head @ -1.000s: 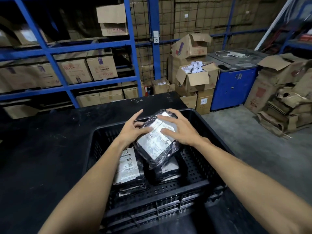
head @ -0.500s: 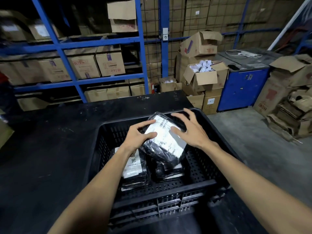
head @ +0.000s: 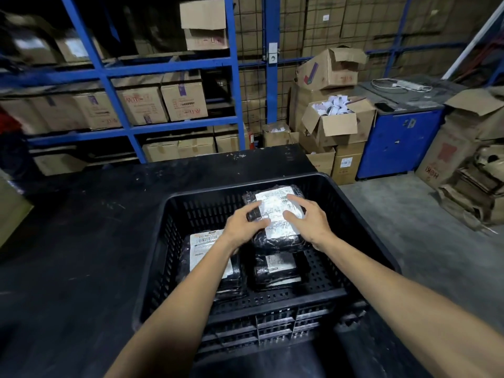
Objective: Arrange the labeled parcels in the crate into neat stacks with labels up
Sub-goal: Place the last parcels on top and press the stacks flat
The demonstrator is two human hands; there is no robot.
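A black plastic crate [head: 218,191] stands on a black table. My left hand [head: 241,227] and my right hand [head: 311,223] both hold a black-wrapped parcel [head: 275,214], white label up, at the crate's far right. The left fingers grip its left edge; the right fingers lie spread on the label. It lies above and behind a stack of parcels [head: 275,270] at the near right, whose label also faces up. Another stack [head: 206,252], label up, sits at the near left, partly hidden by my left forearm.
The black table [head: 81,241] stretches left of and behind the crate. Blue racking [head: 174,69] with cardboard boxes stands behind it. Open cartons [head: 338,124], a blue cabinet [head: 398,143] and flattened cardboard [head: 474,192] fill the right side on the concrete floor.
Both hands have carried the parcel from above the crate's middle toward its far right and turned it flatter, label up. The view has shifted a little.
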